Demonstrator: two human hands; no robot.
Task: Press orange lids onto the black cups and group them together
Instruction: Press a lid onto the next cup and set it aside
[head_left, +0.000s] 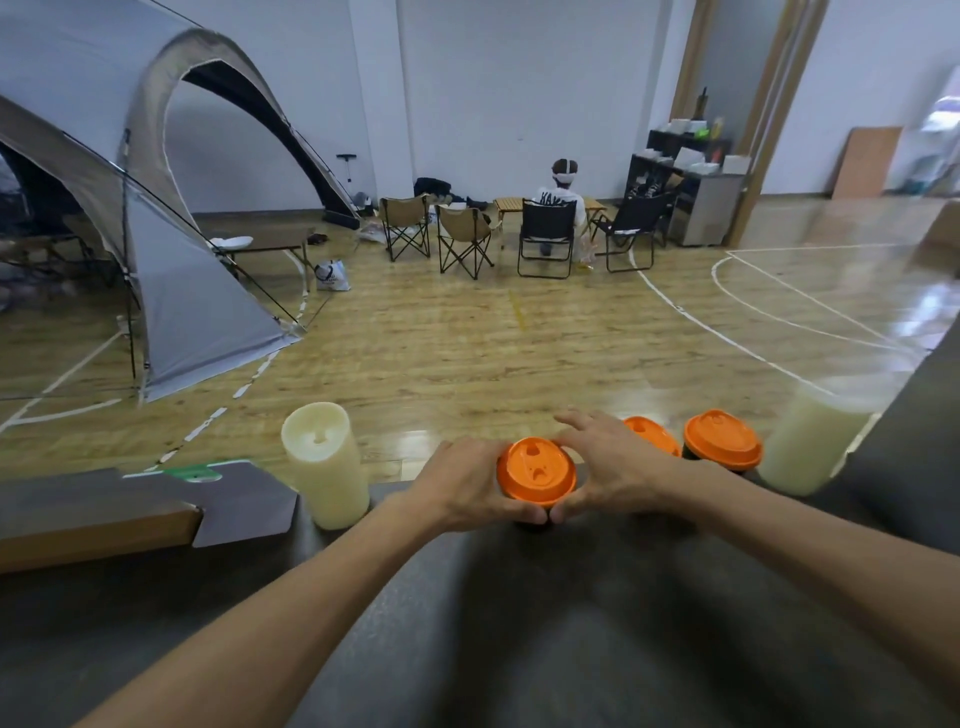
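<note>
An orange lid (536, 470) sits on a black cup near the table's far edge; the cup is almost fully hidden by my fingers. My left hand (470, 480) wraps its left side and my right hand (610, 467) wraps its right side, thumbs meeting at the front. Two more orange-lidded black cups stand to the right: one lid (653, 435) is partly behind my right hand, the other lid (722, 439) is in full view further right.
A tall cream candle (326, 465) stands left of my hands, another cream candle (810, 439) at the far right. The dark table (519, 623) ends just beyond the cups. A wooden board (93, 525) lies left. Tent, folding chairs and a seated person are far off.
</note>
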